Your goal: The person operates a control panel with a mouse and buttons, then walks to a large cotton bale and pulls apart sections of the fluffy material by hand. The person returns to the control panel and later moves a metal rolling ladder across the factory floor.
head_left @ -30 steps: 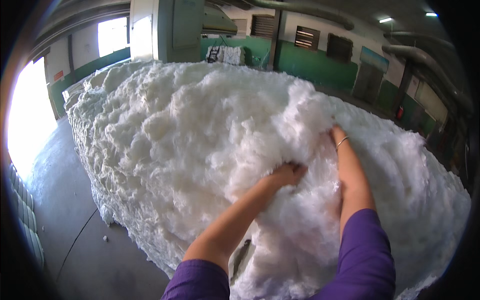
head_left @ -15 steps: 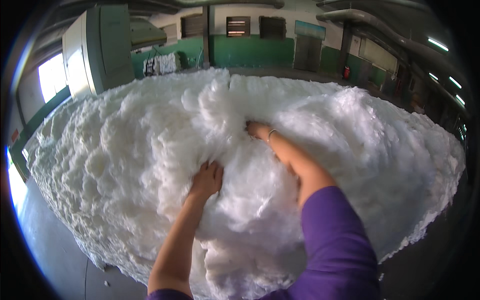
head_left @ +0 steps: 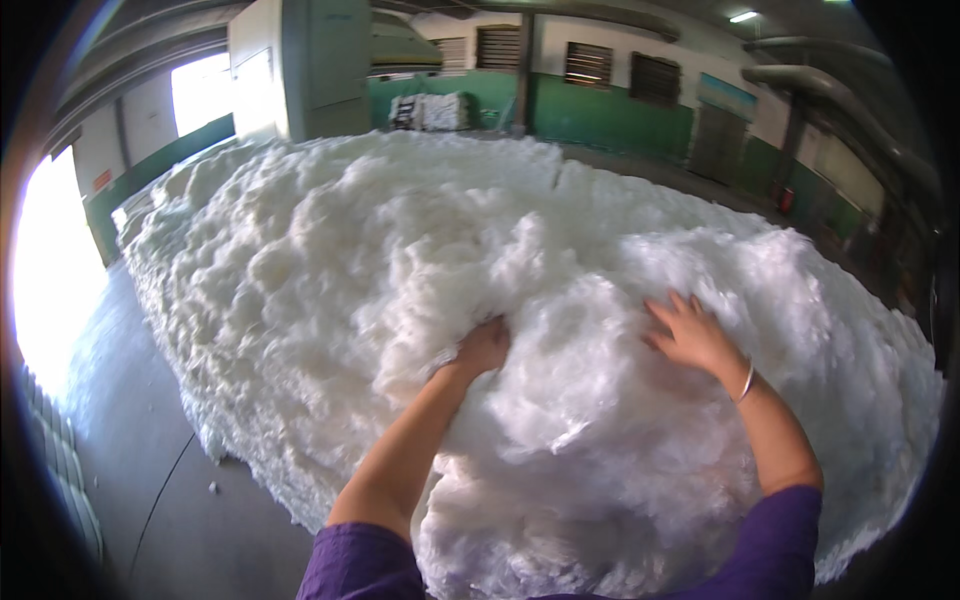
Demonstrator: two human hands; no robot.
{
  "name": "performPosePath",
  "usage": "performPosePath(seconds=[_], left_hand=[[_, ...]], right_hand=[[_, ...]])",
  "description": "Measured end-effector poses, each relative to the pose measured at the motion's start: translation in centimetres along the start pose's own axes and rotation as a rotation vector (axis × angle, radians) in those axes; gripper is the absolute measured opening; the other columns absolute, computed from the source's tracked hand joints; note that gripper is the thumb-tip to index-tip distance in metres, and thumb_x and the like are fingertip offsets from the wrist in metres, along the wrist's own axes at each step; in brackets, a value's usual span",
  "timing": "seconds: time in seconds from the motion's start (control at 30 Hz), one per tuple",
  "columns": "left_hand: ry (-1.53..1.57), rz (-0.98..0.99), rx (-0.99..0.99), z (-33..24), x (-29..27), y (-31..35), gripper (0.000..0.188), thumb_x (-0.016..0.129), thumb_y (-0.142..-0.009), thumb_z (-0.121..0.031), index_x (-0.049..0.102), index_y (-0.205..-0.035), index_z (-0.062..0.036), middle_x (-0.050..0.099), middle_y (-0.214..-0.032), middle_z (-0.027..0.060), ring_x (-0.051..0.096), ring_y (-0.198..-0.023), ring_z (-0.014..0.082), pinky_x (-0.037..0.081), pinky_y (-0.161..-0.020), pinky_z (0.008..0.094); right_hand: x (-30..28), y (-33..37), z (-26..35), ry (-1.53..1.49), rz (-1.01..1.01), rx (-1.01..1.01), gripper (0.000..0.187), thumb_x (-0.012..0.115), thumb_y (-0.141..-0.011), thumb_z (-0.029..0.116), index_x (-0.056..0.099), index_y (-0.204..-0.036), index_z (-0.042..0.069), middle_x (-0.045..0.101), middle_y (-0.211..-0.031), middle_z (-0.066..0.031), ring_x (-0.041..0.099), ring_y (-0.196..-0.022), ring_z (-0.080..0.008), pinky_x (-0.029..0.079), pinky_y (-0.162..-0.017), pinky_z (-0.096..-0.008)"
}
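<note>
A huge heap of loose white fibre (head_left: 400,260), like raw cotton, fills most of the head view. My left hand (head_left: 484,346) is dug into the fluff near the middle of the heap, fingers curled and half buried in a clump. My right hand (head_left: 692,334) lies flat on top of the heap to the right, fingers spread and pressing on the fibre; a thin bracelet sits on its wrist. Both arms wear purple sleeves at the lower edge.
Grey concrete floor (head_left: 130,460) runs along the heap's left side. A pale tall machine cabinet (head_left: 300,70) stands behind the heap, with green-and-white walls, a stack of white bales (head_left: 435,110) and a bright doorway (head_left: 50,270) on the left.
My right hand has come out of the fibre and now rests flat and open farther right. My left hand has closed into the fluff. The view has swung to the left.
</note>
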State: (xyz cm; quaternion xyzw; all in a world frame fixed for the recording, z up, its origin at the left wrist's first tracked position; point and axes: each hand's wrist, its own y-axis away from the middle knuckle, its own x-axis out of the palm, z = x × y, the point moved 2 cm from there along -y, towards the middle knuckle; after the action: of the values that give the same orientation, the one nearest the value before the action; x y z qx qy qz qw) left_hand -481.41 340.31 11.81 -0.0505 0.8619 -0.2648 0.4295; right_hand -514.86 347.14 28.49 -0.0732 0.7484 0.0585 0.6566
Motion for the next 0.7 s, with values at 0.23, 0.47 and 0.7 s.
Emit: performPosePath(seconds=[0.23,0.47,0.7], left_hand=[[-0.253,0.274,0.020,-0.5,0.2,-1.4,0.035,0.044,-0.091,-0.026,0.060,-0.117,-0.0078,0.064,-0.110,0.0187,0.062,-0.095,0.0386,0.050,-0.085,0.0482],[0.048,0.135,0.149,-10.6,-17.3,6.3,0.091,0.076,-0.072,-0.039,0.030,-0.146,-0.0140,0.043,-0.136,0.0295,0.052,-0.118,0.0369,0.044,-0.096,0.0472],[-0.442,0.151,0.435,-4.0,-34.6,29.6,0.040,0.057,-0.084,-0.010,0.050,-0.123,-0.0063,0.059,-0.082,0.0106,0.058,-0.072,0.0291,0.044,-0.083,0.0449]], right_hand=[[8.6,-2.2,-3.0,0.330,-0.117,-0.010,0.059,0.042,-0.097,0.040,0.021,-0.151,0.026,0.013,-0.158,-0.0100,0.005,-0.144,-0.0397,0.008,-0.107,-0.0692],[4.2,-5.9,-3.0,0.224,-0.129,-0.089,0.044,0.055,-0.085,0.020,0.054,-0.126,0.005,0.057,-0.124,-0.0184,0.053,-0.115,-0.0379,0.041,-0.097,-0.0512],[-6.5,-1.4,25.6,-0.025,-0.742,-0.117,0.044,0.057,-0.088,0.007,0.050,-0.130,0.003,0.059,-0.120,-0.0152,0.057,-0.110,-0.0343,0.042,-0.096,-0.0504]])
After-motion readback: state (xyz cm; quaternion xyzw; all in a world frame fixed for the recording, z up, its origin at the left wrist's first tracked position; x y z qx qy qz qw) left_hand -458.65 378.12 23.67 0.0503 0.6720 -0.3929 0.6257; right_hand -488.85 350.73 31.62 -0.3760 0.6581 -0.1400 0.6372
